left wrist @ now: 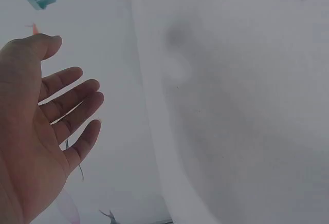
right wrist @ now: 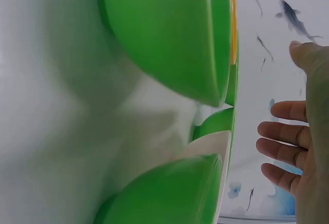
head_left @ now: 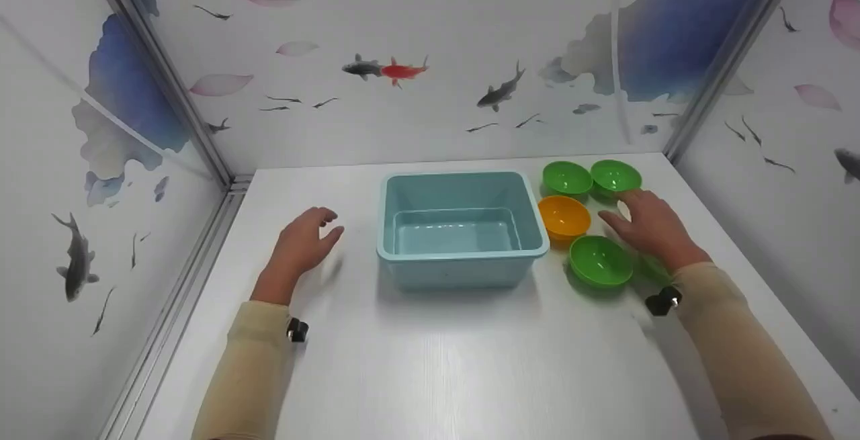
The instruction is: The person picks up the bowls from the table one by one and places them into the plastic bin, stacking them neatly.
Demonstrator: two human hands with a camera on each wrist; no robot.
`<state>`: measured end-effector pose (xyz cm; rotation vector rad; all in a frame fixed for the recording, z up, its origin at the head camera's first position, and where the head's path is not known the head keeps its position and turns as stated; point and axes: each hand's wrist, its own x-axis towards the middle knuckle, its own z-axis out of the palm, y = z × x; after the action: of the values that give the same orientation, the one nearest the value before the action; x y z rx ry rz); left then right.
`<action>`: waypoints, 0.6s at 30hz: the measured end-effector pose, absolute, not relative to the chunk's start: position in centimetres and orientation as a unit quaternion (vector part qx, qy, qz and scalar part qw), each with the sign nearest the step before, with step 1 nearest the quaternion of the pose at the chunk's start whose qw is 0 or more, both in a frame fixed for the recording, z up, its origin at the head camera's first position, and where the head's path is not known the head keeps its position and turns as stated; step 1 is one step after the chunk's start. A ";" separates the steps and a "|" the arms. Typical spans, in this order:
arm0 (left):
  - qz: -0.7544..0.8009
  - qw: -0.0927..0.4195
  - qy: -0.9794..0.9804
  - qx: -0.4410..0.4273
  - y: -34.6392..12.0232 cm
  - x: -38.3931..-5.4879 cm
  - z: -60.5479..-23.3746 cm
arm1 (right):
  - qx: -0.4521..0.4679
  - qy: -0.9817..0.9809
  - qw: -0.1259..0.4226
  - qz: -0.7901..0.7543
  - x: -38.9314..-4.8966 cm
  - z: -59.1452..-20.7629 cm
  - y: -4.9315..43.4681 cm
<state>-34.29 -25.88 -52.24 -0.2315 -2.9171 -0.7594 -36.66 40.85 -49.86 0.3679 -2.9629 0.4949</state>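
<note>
My right hand (head_left: pixel 648 225) hovers over the bowls on the right, fingers spread and loosely bent, holding nothing. Under and around it are a front green bowl (head_left: pixel 600 262), an orange bowl (head_left: pixel 564 217), a back green bowl (head_left: pixel 566 178) and another green bowl (head_left: pixel 616 177). A whitish bowl (right wrist: pixel 209 145) shows in the right wrist view, mostly hidden by the hand in the head view. Beneath my right wrist, one more green bowl (head_left: pixel 652 271) is partly covered. To the left of the light-blue bin (head_left: pixel 463 271), my left hand (head_left: pixel 302 242) is held above the table with relaxed fingers, grasping nothing.
The bin stands upright mid-table with nothing in it, its right side close to the orange bowl. The white table (head_left: pixel 430 359) is enclosed at the back and sides by panels (head_left: pixel 416 131) printed with fish and petals. Metal posts (head_left: pixel 201 124) join the panels.
</note>
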 end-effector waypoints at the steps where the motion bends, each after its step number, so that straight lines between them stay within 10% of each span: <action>1: -0.262 0.059 -0.960 -0.078 -25.8 -34.1 -52.2 | 0.121 -0.976 0.057 0.169 -36.5 -49.9 40.8; 18: -0.338 0.079 -0.930 -0.123 -20.7 -31.3 -48.2 | 0.140 -0.964 0.059 0.217 -34.8 -49.8 40.0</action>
<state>-31.27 -20.65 -48.18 -0.3683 -2.7818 -1.0108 -34.83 40.04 -49.78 0.4236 -2.9210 0.6585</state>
